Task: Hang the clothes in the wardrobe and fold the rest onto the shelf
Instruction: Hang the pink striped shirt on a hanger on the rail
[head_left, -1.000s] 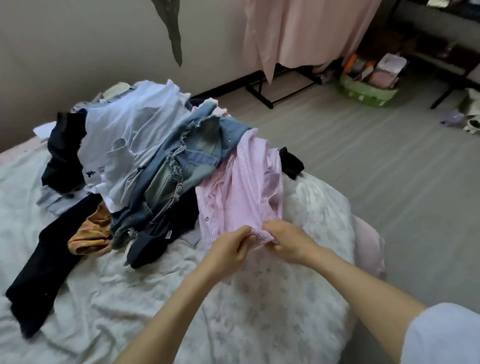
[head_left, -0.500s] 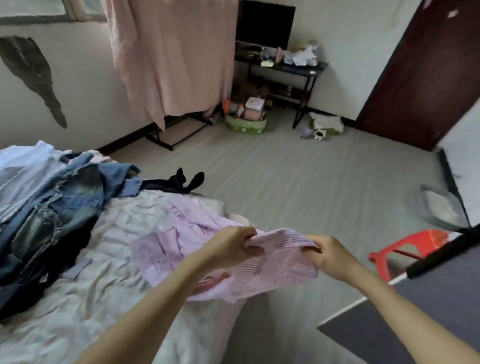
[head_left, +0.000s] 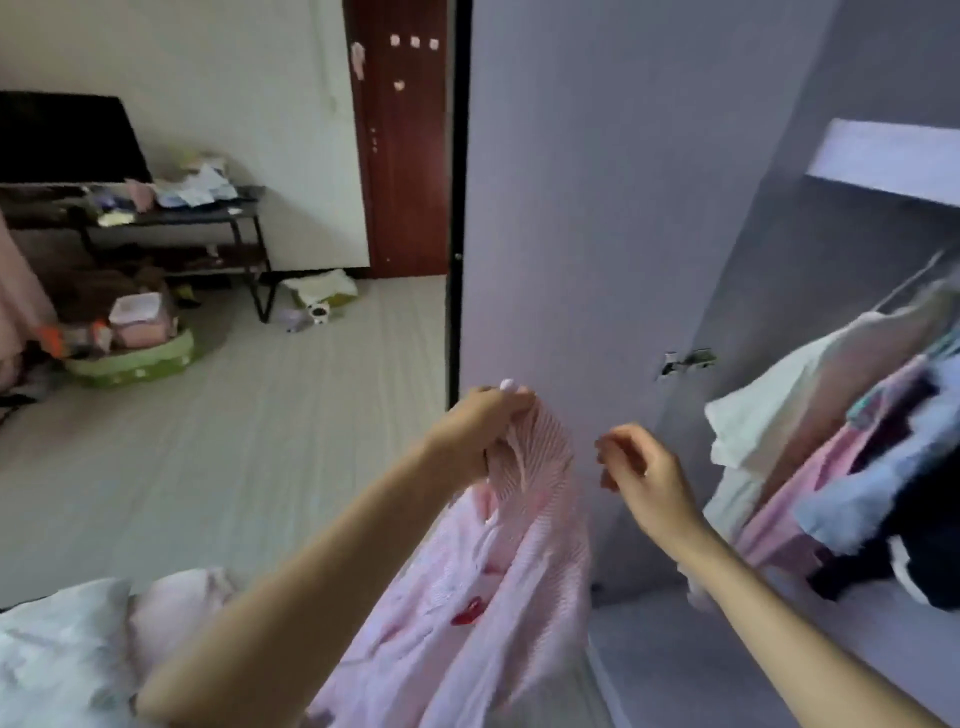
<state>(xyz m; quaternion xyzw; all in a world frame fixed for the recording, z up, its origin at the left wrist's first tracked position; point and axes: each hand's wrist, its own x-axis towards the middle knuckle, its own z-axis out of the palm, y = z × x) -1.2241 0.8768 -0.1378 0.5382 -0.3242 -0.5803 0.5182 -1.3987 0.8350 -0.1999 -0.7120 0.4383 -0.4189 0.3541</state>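
Note:
My left hand grips the top of a pink striped shirt, which hangs down from it in front of the open wardrobe door. My right hand is free beside the shirt, fingers loosely curled and holding nothing. To the right, the wardrobe holds several garments hanging from a rail, among them white, pink, light blue and dark ones. A shelf edge shows above the rail.
The bed corner with a floral cover lies at lower left. A dark TV stand with clutter stands at the back left, a green basket on the floor before it. A dark red door is behind.
I have turned from the bed toward the wardrobe, carrying the pink shirt away from the pile. My right hand has let go of the shirt; only my left hand holds it now.

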